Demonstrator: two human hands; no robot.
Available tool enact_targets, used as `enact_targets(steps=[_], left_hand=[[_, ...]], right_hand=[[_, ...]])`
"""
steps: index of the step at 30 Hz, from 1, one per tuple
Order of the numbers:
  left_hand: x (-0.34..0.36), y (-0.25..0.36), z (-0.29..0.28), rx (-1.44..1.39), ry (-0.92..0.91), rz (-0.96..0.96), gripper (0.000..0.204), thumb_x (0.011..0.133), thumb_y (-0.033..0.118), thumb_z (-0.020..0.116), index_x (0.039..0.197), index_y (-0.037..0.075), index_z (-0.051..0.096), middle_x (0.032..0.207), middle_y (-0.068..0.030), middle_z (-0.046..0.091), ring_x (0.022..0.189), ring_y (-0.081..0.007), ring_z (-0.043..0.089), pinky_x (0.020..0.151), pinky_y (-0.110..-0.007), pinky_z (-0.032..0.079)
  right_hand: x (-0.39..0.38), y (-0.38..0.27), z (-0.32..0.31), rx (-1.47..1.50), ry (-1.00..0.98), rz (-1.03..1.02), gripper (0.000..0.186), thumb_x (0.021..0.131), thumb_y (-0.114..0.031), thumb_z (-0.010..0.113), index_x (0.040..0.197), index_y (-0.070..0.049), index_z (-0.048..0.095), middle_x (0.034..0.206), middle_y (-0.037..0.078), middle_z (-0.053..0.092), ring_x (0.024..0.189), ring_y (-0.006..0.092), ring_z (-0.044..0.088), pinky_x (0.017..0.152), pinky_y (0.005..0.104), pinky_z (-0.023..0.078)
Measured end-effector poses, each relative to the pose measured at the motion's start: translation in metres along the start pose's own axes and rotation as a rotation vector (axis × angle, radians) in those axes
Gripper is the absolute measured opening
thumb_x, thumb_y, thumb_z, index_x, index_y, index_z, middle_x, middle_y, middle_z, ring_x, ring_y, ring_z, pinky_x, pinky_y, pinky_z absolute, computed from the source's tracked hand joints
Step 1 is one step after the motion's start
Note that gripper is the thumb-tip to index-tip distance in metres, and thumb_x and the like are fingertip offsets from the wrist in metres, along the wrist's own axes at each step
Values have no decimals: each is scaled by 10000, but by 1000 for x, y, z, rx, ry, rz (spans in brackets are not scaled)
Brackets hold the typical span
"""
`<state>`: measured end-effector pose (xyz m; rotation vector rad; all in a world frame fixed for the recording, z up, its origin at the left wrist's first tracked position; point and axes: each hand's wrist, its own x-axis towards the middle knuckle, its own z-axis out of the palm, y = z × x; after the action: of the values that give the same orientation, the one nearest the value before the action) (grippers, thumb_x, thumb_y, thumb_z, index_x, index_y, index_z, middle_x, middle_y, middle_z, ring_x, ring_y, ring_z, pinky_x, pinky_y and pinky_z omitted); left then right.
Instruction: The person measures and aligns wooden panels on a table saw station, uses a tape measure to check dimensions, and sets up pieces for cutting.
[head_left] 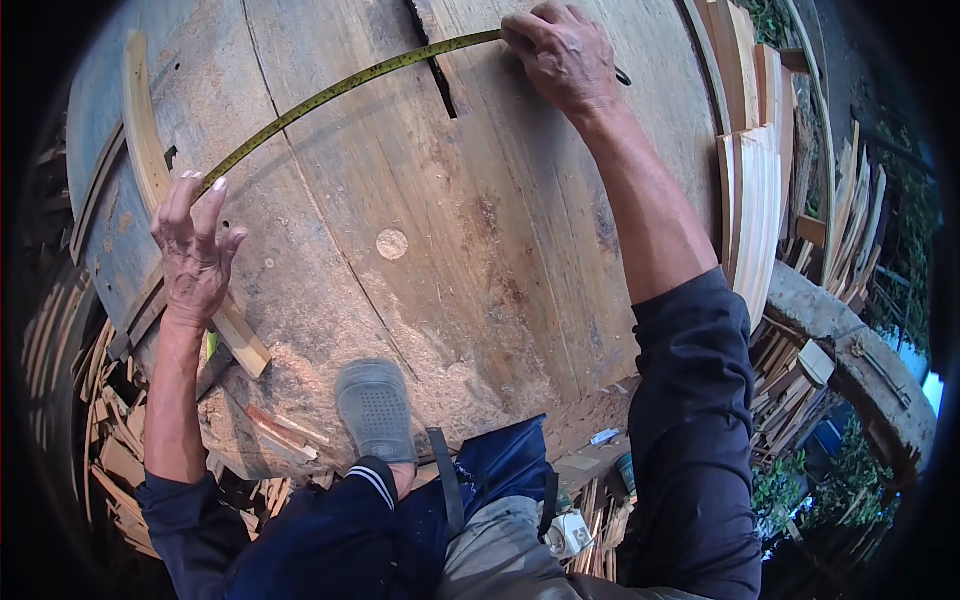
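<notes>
A yellow-green tape measure blade (345,85) stretches in an arc across the wooden tabletop (420,300), from low left to upper right. My left hand (195,245) has its fingertips closed at the blade's left end, above a pale wooden strip (145,120) that runs beneath the hand. At the far side, my right hand (565,62) is closed round the other end of the blade. A small dark tip (623,77) sticks out beside the right hand; what it belongs to is hidden.
A foot in a grey clog (377,405) rests on the table's near edge. A dark slot (430,60) cuts the far part of the top. Stacked pale boards (750,200) stand at the right. Wood offcuts (120,465) lie lower left; a curved concrete rim (860,350) is at the right.
</notes>
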<state>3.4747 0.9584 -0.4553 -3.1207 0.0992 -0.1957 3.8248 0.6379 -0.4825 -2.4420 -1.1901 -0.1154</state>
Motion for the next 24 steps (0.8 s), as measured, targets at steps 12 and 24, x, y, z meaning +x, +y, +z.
enact_targets(steps=[12,24], left_hand=[[-3,11,-22,-45,228,-106,646,991,426,620,1509,133,366,1451,-175,401,1301,-326,438,1089,-447,341],[-71,43,-2,-128,-83,-1112,831,880,387,736,1456,-64,341,1380,-326,496,1283,-427,521,1058,-462,408]], right_hand=[[15,-1,-13,14,-109,-7,174,914,-154,546,798,-115,670,870,104,654,914,306,603,813,405,481],[10,-2,-2,24,-150,49,174,910,-123,546,842,-113,706,911,119,676,908,313,620,805,417,496]])
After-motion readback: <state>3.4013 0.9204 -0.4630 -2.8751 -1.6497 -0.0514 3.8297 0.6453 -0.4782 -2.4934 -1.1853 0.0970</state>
